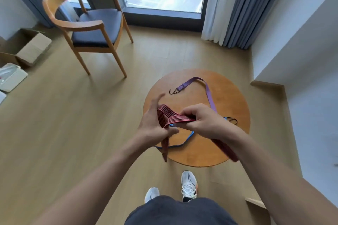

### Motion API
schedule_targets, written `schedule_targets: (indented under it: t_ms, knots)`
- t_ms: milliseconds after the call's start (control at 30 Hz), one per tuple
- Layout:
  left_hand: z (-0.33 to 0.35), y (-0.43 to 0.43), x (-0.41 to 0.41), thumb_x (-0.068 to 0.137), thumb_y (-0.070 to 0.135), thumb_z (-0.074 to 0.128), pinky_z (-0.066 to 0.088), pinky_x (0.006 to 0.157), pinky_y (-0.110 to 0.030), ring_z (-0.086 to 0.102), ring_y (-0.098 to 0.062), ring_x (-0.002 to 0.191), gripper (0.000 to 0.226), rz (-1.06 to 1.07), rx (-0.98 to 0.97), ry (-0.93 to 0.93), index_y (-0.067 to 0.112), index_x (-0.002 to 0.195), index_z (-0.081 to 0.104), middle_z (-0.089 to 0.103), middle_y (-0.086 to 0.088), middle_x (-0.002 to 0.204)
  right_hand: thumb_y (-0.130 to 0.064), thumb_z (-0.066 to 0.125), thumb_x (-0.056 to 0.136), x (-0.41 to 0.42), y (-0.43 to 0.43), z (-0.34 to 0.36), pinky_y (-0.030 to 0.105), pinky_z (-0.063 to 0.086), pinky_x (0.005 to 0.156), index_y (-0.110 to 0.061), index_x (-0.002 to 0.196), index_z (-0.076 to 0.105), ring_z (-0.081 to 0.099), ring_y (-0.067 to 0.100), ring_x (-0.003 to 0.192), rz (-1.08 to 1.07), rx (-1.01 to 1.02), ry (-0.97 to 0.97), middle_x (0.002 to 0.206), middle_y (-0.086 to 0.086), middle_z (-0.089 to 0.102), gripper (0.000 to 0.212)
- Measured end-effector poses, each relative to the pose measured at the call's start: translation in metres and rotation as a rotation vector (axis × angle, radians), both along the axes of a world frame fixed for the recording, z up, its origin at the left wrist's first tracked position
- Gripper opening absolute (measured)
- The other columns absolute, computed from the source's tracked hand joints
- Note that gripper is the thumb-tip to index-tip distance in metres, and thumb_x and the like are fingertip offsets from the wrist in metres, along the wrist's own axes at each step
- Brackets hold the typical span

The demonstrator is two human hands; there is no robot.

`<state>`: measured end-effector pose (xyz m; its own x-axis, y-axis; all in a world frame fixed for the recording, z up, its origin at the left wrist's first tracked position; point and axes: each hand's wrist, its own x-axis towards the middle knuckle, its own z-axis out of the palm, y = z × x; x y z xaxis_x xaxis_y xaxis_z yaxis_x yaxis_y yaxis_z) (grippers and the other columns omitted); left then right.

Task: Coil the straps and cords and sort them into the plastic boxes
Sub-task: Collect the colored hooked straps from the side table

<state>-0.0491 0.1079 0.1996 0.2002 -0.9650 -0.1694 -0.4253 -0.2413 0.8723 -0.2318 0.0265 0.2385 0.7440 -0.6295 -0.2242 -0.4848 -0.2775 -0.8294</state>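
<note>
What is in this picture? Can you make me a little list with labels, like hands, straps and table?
left hand: holds the red strap, which is looped round it
right hand: grips the same red strap
purple strap: lies uncoiled on the round table, with a hook at its end
blue strap: on the table, partly hidden by the hands
chair: wooden, by the window
plastic box: on the floor, far left
</note>
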Motion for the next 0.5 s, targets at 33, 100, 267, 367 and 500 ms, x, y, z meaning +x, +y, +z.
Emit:
schedule_targets:
  t_ms: [33, 100, 267, 367, 500]
  knots:
    - [-0.003, 0.002, 0.002, 0.06, 0.017, 0.096, 0.052, 0.084, -0.024, 0.063, -0.009, 0.098, 0.111, -0.018, -0.021, -0.083, 0.044, 0.149, 0.035, 0.06, 0.01, 0.113, -0.024, 0.074, 0.09, 0.002, -0.002, -0.002, 0.025, 0.037, 0.054, -0.014, 0.089, 0.075, 0.05, 0.003, 0.059, 0.023, 0.002, 0.0, 0.068, -0.005, 0.065, 0.01]
    - [-0.008, 0.006, 0.002, 0.059, 0.012, 0.097, 0.052, 0.091, -0.029, 0.062, -0.015, 0.107, 0.094, -0.114, -0.052, -0.158, 0.029, 0.141, 0.054, 0.058, 0.005, 0.12, -0.027, 0.077, 0.087, 0.007, -0.004, -0.007, 0.024, 0.036, 0.052, -0.016, 0.086, 0.076, 0.049, 0.002, 0.057, 0.071, -0.004, 0.016, 0.063, -0.008, 0.062, 0.011]
    - [-0.03, 0.015, -0.009, 0.071, 0.016, 0.069, 0.043, 0.059, -0.029, 0.052, -0.013, 0.059, 0.012, -0.092, 0.195, 0.164, 0.007, 0.078, 0.07, 0.057, 0.006, 0.061, -0.026, 0.084, 0.074, 0.021, -0.001, -0.035, 0.029, 0.048, 0.061, -0.019, 0.079, 0.071, 0.06, 0.007, 0.067, 0.033, 0.026, 0.03, 0.069, -0.008, 0.066, 0.015]
    - [-0.046, 0.025, -0.005, 0.086, 0.009, 0.063, 0.051, 0.054, -0.028, 0.055, -0.021, 0.05, 0.017, 0.015, 0.396, 0.495, 0.016, 0.072, 0.07, 0.052, -0.007, 0.051, -0.035, 0.09, 0.064, 0.014, -0.001, -0.067, 0.023, 0.054, 0.079, -0.027, 0.101, 0.069, 0.066, 0.001, 0.091, -0.058, 0.114, 0.022, 0.094, -0.012, 0.071, 0.043]
    - [-0.063, 0.034, 0.008, 0.094, 0.0, 0.066, 0.055, 0.055, -0.032, 0.056, -0.023, 0.05, 0.007, 0.198, 0.451, 0.797, 0.001, 0.1, 0.063, 0.049, -0.01, 0.058, -0.053, 0.086, 0.067, -0.004, -0.015, -0.126, 0.025, 0.049, 0.091, -0.031, 0.113, 0.065, 0.059, 0.001, 0.108, -0.112, 0.182, 0.207, 0.113, -0.016, 0.066, 0.055]
